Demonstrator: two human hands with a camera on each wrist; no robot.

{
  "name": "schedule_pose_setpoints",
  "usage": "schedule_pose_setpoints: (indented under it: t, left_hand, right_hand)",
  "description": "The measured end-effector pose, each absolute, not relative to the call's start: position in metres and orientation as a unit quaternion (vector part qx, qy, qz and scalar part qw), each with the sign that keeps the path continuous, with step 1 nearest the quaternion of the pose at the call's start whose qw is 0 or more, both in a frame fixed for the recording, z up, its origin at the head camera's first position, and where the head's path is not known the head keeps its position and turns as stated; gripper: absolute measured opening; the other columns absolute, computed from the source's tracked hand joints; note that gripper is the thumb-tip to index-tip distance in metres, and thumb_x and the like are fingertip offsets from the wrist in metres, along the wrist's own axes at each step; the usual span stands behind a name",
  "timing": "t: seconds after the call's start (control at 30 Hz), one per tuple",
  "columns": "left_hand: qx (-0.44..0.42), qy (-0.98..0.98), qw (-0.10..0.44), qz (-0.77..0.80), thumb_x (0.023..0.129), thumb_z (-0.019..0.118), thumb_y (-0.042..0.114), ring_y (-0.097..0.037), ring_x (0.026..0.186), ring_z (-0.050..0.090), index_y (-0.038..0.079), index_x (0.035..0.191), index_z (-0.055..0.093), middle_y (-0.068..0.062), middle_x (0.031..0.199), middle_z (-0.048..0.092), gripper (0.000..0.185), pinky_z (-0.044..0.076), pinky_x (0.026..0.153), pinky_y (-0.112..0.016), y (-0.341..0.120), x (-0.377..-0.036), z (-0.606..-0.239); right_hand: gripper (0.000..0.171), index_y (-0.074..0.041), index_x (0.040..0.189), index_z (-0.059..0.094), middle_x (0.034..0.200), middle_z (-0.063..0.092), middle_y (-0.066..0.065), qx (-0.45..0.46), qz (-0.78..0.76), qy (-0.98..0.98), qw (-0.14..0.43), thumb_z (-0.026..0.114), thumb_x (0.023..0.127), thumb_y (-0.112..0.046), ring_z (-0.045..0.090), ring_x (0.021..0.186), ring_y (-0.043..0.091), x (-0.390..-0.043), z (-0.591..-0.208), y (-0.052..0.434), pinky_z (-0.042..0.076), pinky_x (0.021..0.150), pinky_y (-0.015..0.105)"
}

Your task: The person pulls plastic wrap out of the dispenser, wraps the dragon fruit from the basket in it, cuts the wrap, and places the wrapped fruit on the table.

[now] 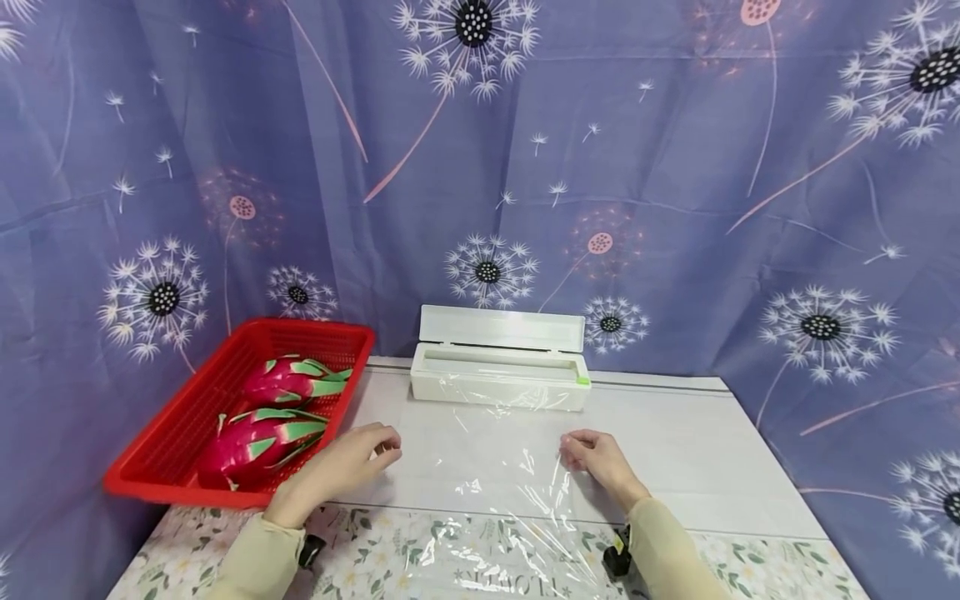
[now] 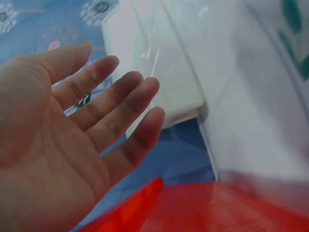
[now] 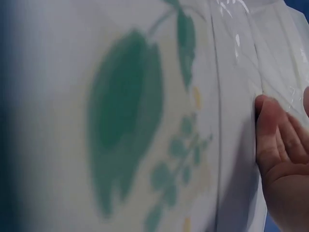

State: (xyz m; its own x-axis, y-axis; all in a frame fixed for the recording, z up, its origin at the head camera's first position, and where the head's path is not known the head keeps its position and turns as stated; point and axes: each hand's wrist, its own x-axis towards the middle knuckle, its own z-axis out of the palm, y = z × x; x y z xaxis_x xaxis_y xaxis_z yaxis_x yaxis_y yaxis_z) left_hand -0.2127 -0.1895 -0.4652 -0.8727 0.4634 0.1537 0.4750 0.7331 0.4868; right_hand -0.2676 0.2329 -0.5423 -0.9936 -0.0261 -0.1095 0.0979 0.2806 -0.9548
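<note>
A sheet of clear cling film [image 1: 495, 467] lies drawn out over the table from a white dispenser box [image 1: 498, 375] whose lid stands open. My left hand [image 1: 352, 467] rests at the film's left edge, beside the red basket. In the left wrist view that left hand [image 2: 96, 121] is spread with straight fingers and holds nothing, with the dispenser [image 2: 164, 82] beyond it. At the film's right edge sits my right hand [image 1: 592, 454], fingers loosely curled. The right wrist view shows the right hand [image 3: 282, 164] next to the film [image 3: 251, 53], with no grip visible.
A red basket [image 1: 172, 467] at the table's left holds two pink dragon fruits [image 1: 288, 379] [image 1: 258, 442]. The white table [image 1: 750, 467] has a floral cloth along its front edge. A blue dandelion-print curtain hangs close behind and on both sides.
</note>
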Motion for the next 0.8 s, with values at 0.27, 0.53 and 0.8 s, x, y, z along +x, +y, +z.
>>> schedule_pose_setpoints:
  t: [0.27, 0.53, 0.8]
  left_hand:
    - [-0.252, -0.922, 0.046, -0.290, 0.096, 0.065, 0.019, -0.011, 0.087, 0.062, 0.011, 0.111, 0.066, 0.007, 0.095, 0.064, 0.018, 0.053, 0.074, -0.035, -0.217, -0.212, -0.435]
    - [-0.236, -0.947, 0.061, -0.209, 0.095, 0.066, 0.021, -0.028, 0.108, 0.062, 0.006, 0.123, 0.063, -0.009, 0.116, 0.065, 0.033, 0.049, 0.090, -0.049, -0.264, -0.218, -0.414]
    - [-0.181, -0.971, -0.050, -0.148, 0.086, 0.072, 0.044, -0.049, 0.119, 0.047, 0.002, 0.135, 0.053, -0.027, 0.132, 0.050, 0.068, 0.041, 0.089, -0.065, -0.335, -0.230, -0.416]
  right_hand:
    - [0.025, 0.008, 0.097, 0.070, 0.080, 0.069, 0.013, -0.029, -0.580, 0.812, 0.059, 0.066, 0.095, -0.016, 0.064, 0.069, 0.020, -0.269, -0.548, 0.238, 0.055, 0.064, 0.029]
    - [0.022, 0.009, 0.097, 0.071, 0.080, 0.070, 0.012, -0.007, -0.583, 0.810, 0.053, 0.065, 0.094, -0.013, 0.064, 0.067, 0.018, -0.267, -0.547, 0.236, 0.054, 0.062, 0.027]
    - [0.022, 0.011, 0.097, 0.069, 0.079, 0.069, 0.012, 0.019, -0.585, 0.810, 0.048, 0.065, 0.094, -0.010, 0.064, 0.067, 0.019, -0.266, -0.540, 0.232, 0.054, 0.061, 0.028]
